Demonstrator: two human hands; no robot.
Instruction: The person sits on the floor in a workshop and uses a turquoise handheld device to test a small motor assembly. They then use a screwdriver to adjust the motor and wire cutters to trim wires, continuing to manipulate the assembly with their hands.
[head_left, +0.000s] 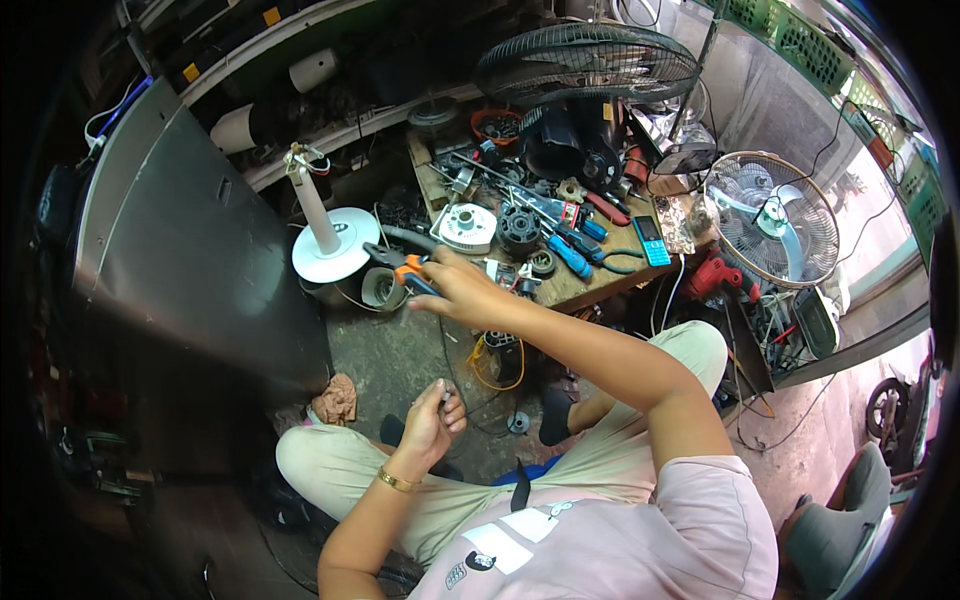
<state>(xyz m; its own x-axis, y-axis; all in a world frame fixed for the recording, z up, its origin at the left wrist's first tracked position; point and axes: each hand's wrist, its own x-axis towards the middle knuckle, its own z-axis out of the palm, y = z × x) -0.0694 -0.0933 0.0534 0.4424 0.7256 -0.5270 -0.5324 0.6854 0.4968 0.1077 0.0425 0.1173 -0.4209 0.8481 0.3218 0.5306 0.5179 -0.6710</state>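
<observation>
My right hand (460, 288) reaches forward and grips pliers (408, 266) with orange and dark handles, their dark jaws pointing left. Beyond those jaws a white round fan base with an upright white post (322, 212) stands at the left of the workbench. My left hand (432, 425) is held low over my lap, fingers curled shut around a small greyish piece (446, 397), too small to name. Just past the pliers, at the bench's near left edge, lie a white motor housing (465, 228) and a dark round motor part (518, 230).
The wooden bench (575, 288) carries screwdrivers (568, 256), green-handled pliers (620, 262) and a blue phone (651, 241). A caged fan (775, 218) and a red power drill (712, 277) are at the right. A tall grey metal cabinet (200, 240) stands at the left. A yellow cable (500, 375) hangs below the bench.
</observation>
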